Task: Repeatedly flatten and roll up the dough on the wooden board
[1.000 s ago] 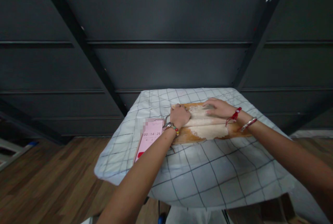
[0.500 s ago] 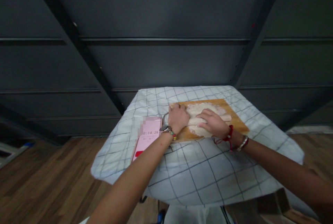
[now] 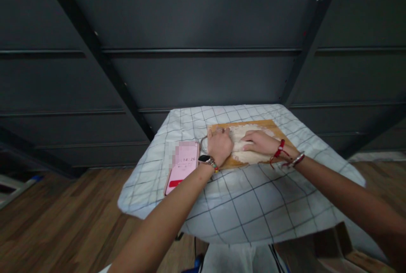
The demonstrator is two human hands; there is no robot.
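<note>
A flat sheet of pale dough point(image 3: 249, 157) with a ragged edge lies on a wooden board point(image 3: 236, 164). Across it runs a pale rolling pin point(image 3: 237, 144), mostly covered by my hands and close in colour to the dough. My left hand point(image 3: 220, 144) has its fingers curled over the pin's left end, near the board's left side. Over the right part of the pin, my right hand point(image 3: 260, 142) is closed, palm down, thumb toward the left hand. The pin's right end is hidden.
A phone point(image 3: 183, 169) showing a timer lies left of the board. Under both is a white checked tablecloth point(image 3: 234, 209). A dark panelled wall point(image 3: 203, 78) rises behind the table. An open cardboard box point(image 3: 336, 247) sits below at the right.
My right hand has shifted slightly and now covers the pin's right end, which showed before. The left hand stays at the board's left side. The view has moved slightly.
</note>
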